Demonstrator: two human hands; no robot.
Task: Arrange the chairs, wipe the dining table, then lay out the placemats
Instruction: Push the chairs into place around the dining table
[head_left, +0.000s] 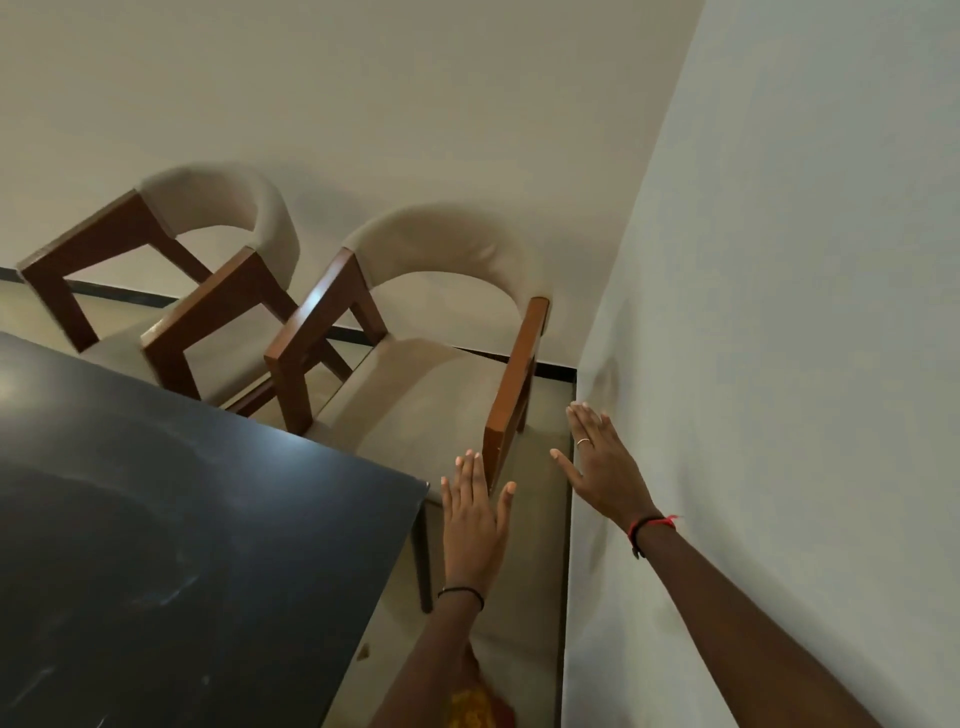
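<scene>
Two beige upholstered chairs with brown wooden arms stand along the far side of the dark dining table (156, 519). The nearer chair (426, 395) sits at the table's corner, the farther chair (218, 270) to its left. My left hand (475, 512) is open, fingers spread, just in front of the nearer chair's right wooden arm (514, 384), close to its front end. My right hand (605, 465) is open too, flat beside the wall and a little right of that arm. Neither hand holds anything.
A pale wall (779, 364) runs close along the right, leaving a narrow strip of beige floor (530, 597) between it and the table. A black skirting line (556, 371) marks the back wall's base. The tabletop shows faint smears.
</scene>
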